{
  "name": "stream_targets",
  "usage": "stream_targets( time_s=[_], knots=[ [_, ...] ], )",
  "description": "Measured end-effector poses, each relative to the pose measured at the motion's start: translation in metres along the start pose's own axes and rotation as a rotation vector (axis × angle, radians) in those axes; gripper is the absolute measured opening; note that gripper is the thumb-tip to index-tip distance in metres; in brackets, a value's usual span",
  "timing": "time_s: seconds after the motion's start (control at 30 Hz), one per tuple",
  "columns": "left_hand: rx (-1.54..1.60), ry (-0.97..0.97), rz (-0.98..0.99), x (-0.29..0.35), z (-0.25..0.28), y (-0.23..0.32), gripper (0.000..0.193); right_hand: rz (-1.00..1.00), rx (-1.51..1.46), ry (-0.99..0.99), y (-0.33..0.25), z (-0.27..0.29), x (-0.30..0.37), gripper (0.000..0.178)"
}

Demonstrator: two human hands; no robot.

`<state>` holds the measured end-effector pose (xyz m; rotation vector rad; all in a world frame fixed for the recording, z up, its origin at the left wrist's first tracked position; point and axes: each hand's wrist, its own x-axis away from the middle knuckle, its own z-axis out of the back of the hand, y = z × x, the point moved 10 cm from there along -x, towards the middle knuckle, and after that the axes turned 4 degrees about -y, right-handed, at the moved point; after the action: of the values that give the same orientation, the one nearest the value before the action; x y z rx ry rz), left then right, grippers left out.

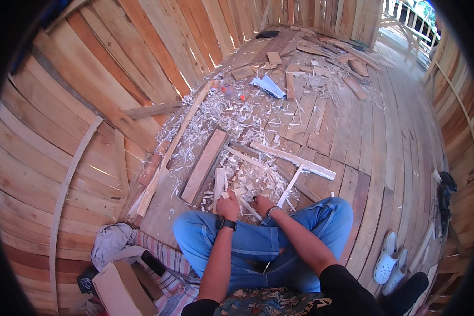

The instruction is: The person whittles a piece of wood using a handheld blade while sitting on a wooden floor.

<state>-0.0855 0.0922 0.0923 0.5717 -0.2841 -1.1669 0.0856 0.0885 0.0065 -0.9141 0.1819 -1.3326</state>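
Note:
I sit cross-legged, both hands low over a scatter of wood chips (258, 176). My left hand (227, 206) is closed on a small pale piece of wood (238, 191) that sticks out past its fingers. A few centimetres to its right, my right hand (263, 206) is closed around something dark; only a small end shows, too little to name. Between the hands a pale wood strip (250, 209) lies slanting. Beside the left hand is a short light board (219, 181). Right of the chips, a thin white stick (290, 187) leans against a longer pale batten (295, 159).
A thick reddish plank (205, 166) lies left of the chips, near a long narrow batten (176, 142). Curly shavings (210, 116) spread toward the plank wall. Offcuts (321, 73) are heaped farther off. A cardboard box (122, 289) stands at lower left, light clogs (387, 258) at right.

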Motion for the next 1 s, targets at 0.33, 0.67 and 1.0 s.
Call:
stream_targets(
  time_s=[0.33, 0.67, 1.0],
  knots=[
    [0.036, 0.023, -0.002, 0.004, 0.003, 0.001, 0.046, -0.049, -0.041, 0.026, 0.016, -0.004, -0.002, 0.035],
    [0.05, 0.1, -0.025, 0.004, 0.012, 0.015, 0.047, 0.023, 0.163, 0.018, 0.015, -0.009, -0.001, 0.032],
    [0.033, 0.081, 0.006, 0.009, 0.02, 0.022, 0.047, 0.01, -0.086, 0.059, 0.0, 0.004, 0.019, 0.031]
  ],
)
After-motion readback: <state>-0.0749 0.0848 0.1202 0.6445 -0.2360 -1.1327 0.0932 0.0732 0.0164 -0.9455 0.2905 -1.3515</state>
